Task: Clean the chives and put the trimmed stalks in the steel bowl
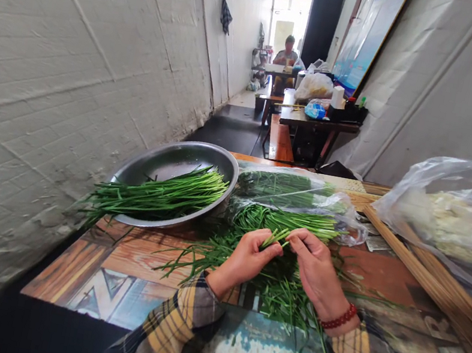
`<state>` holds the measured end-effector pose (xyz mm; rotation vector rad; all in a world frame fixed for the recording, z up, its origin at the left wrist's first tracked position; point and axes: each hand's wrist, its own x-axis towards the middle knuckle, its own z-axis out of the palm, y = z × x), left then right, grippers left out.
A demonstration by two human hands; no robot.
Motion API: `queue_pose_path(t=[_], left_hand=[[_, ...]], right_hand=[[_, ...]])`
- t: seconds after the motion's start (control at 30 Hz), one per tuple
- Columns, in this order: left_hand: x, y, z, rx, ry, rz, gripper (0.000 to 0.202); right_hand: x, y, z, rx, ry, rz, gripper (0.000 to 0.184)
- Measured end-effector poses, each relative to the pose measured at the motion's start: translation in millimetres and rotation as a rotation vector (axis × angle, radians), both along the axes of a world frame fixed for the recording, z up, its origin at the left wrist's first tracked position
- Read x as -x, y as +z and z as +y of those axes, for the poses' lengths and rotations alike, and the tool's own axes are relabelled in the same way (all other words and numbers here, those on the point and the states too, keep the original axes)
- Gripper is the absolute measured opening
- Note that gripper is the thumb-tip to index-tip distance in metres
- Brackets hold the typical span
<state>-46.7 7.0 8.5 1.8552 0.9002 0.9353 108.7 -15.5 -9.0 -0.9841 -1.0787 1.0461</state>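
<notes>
Rough white walls (67,43) flank a patterned tabletop (144,255) printed like worn wooden planks. On its left sits a wide, round metal basin (160,163), smooth and shiny, with green stalks heaped inside, their leafy ends trailing left over the rim. At the right, a crinkled clear plastic bag (451,223) of pale food rests beside long, thin wooden sticks (429,274). Just beyond the person's hands, a transparent bag of greens (288,189) lies crosswise, blocking the way forward. Loose, flat-leaved greens (287,301) spread beneath the wrists. The left hand (249,258) is closed around a small bunch of slim stalks (276,238), held above the pile; the right hand (315,269) pinches their ends. The bunch's long axis slants from lower left to upper right, pale, smooth ends pointing right. A red beaded bracelet (339,318) circles the right wrist.
</notes>
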Motion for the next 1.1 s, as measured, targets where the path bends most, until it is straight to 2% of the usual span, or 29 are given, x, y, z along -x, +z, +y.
queue_pose_path(t=[0.1, 0.2, 0.27, 0.37, 0.43, 0.5, 0.57, 0.7, 0.9, 1.1], left_hand=[[0, -1.3, 0, 0.004, -0.002, 0.022, 0.033], [1, -1.3, 1, 0.006, 0.020, 0.050, 0.031], [1, -1.1, 1, 0.007, 0.037, 0.053, 0.030], [1, -1.5, 2, 0.000, 0.042, 0.047, 0.029], [1, -2.0, 2, -0.021, 0.041, 0.048, 0.030], [0, -2.5, 2, -0.071, 0.063, 0.057, 0.033], [-1, -2.5, 1, -0.129, 0.091, 0.077, 0.037], [-2, -1.7, 1, -0.160, 0.098, 0.098, 0.038], [-1, -1.9, 1, -0.117, 0.060, 0.071, 0.035], [0, 0.8, 0, -0.045, 0.034, 0.080, 0.034]], right_hand=[[-2, 5.3, 1, 0.072, -0.025, 0.257, 0.021], [-18, 13.5, 3, 0.015, -0.110, 0.300, 0.025], [-30, 18.3, 4, -0.059, -0.146, 0.147, 0.028], [-39, 23.1, 2, -0.162, -0.127, -0.278, 0.032], [-38, 24.2, 0, -0.235, -0.111, -0.554, 0.026], [-33, 23.4, -2, -0.300, -0.111, -0.734, 0.017], [-27, 20.8, -3, -0.319, -0.105, -0.814, 0.012], [-22, 14.4, -1, -0.308, -0.088, -0.818, 0.010], [-22, 11.6, -1, -0.452, -0.127, -0.934, 0.014], [-24, 11.2, 0, -0.517, -0.175, -1.083, 0.016]])
